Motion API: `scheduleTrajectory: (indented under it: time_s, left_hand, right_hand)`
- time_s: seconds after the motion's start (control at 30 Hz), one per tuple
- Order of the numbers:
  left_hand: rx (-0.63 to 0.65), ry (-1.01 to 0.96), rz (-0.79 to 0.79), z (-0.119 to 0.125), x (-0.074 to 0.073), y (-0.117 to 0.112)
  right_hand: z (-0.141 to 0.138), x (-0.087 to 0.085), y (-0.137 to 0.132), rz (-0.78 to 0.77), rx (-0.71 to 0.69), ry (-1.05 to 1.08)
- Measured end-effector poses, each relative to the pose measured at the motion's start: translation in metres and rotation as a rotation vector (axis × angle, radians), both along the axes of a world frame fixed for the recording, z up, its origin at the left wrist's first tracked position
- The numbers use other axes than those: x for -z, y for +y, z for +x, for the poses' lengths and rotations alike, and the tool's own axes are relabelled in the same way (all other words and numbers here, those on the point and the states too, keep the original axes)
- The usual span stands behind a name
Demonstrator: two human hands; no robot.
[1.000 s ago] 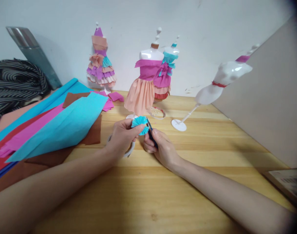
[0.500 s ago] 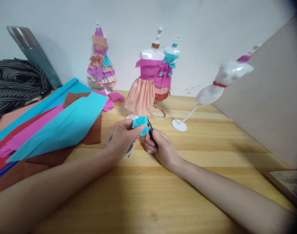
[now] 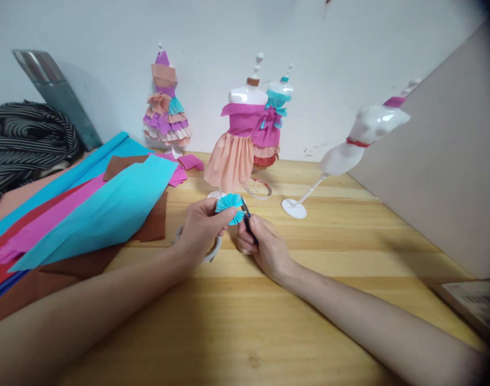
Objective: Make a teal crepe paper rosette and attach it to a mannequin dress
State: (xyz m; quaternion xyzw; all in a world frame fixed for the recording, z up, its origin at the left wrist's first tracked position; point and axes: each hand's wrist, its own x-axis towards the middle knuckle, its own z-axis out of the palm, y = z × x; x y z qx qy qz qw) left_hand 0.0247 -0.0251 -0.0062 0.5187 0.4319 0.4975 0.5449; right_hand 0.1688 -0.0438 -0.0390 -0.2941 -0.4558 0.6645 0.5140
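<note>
Pinched between the thumb and fingers of my left hand [image 3: 200,228] is a round, pleated piece of turquoise crepe paper [image 3: 229,202], fanned out like a rosette. My right hand [image 3: 265,244] is closed around dark-handled scissors [image 3: 250,228], their blades up against the paper's right edge. Partly hidden behind my left hand, a roll of tape [image 3: 216,249] lies on the wooden table [image 3: 245,321]. Just beyond the paper stands a mini dress form [image 3: 239,142] in a magenta top and peach pleated skirt.
Stacked coloured crepe paper [image 3: 108,209] covers the left side. Farther back stand two more dressed forms, one layered in peach and purple [image 3: 166,107], another turquoise and magenta [image 3: 274,118]. A bare white form [image 3: 353,139] leans at right. Striped cloth [image 3: 28,136] lies far left.
The view has tilted slightly, so the background sits a little lower. Both hands keep their hold, and the gap in the paper's right side looks a bit wider by the blades.
</note>
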Motion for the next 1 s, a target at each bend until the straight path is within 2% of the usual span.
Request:
scheduleTrajectory:
  time_s: [0.3, 0.6, 1.0]
  left_hand:
    - [0.003, -0.021, -0.013, 0.0005, -0.0015, -0.0010]
    - [0.009, -0.123, -0.143, 0.0055, 0.0025, -0.0083]
    - [-0.027, -0.167, -0.160, 0.0061, 0.0031, -0.0082]
  right_hand:
    - [-0.0006, 0.0010, -0.0010, -0.014, 0.025, -0.011]
    - [-0.0007, -0.0009, -0.0022, -0.003, 0.005, -0.032]
    - [0.0000, 0.0008, -0.0020, -0.017, 0.028, -0.023]
